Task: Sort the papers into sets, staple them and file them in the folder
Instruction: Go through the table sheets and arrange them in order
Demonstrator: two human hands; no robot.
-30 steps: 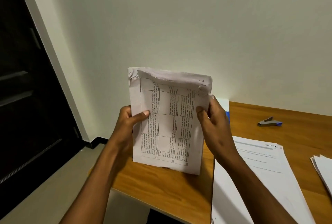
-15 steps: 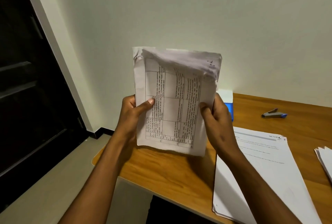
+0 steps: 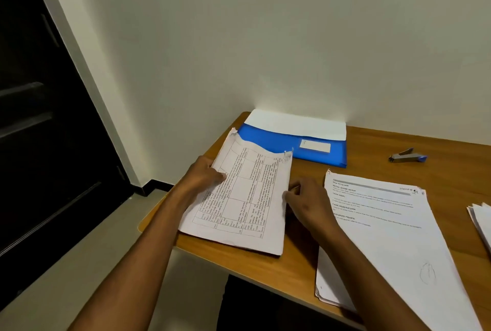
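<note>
The sheaf of table-printed papers [image 3: 239, 197] lies flat on the wooden desk [image 3: 358, 155], near its left corner, its lower edge reaching the desk's front edge and its torn top edge lapping just over the near side of the blue folder [image 3: 300, 148]. The left hand [image 3: 204, 176] is at the sheaf's left edge, thumb laid on top of the page and the other fingers tucked underneath, so it grips the papers. The right hand [image 3: 305, 203] sits at the sheaf's right edge, fingers [image 3: 293, 187] curled in against the margin; whether they pinch the sheets or only touch them cannot be told. The folder rests against the wall with a white sheet [image 3: 295, 123] showing from its top and a pale label on its front. Right of the hands, a second stack of printed pages [image 3: 385, 237] lies on the desk, its near end overhanging the front edge. Further right, at the frame's border, the corner of another stack of papers [image 3: 482, 220] peeks in. Beyond those, well apart from both hands, the small grey and blue stapler [image 3: 407, 156] sits on the bare wood. A dark door [image 3: 39, 118] fills the left.
</note>
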